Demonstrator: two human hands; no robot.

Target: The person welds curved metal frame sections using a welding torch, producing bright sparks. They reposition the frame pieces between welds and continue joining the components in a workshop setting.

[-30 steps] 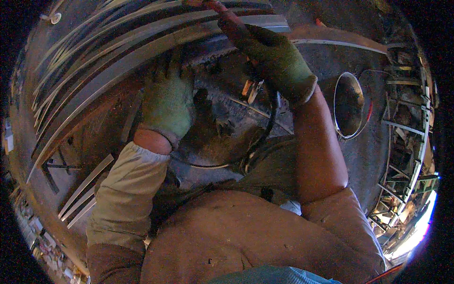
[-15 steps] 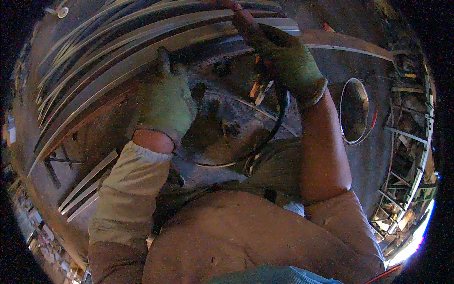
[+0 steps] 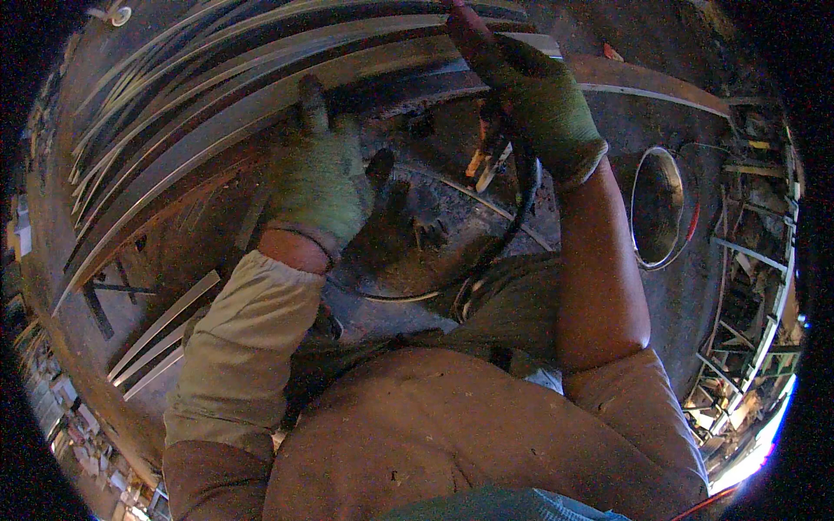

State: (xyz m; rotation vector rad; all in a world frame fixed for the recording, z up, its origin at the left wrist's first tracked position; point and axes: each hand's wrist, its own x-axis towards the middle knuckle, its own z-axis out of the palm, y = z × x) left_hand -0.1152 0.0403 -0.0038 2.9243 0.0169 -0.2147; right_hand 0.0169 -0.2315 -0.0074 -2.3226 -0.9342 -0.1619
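left hand (image 3: pixel 320 178), gloved, pressed flat on metal strip (image 3: pixel 261 104) | right hand (image 3: pixel 534 104) closed around electrode holder (image 3: pixel 486 143), black cable (image 3: pixel 512 226) hanging below | step: seems welding at strip's near edge; next needs steady tip | free room right, by wire ring (image 3: pixel 658 208)

Metal strips (image 3: pixel 261 95) lie behind both hands; a wire ring (image 3: pixel 658 207) lies right of them.

Stacked metal strips (image 3: pixel 261 95) block passage beyond both gloved hands, a black cable (image 3: pixel 512 226) loops beneath the right hand (image 3: pixel 539 104), leaving open floor (image 3: pixel 625 122) rightward near the metal ring (image 3: pixel 658 208).
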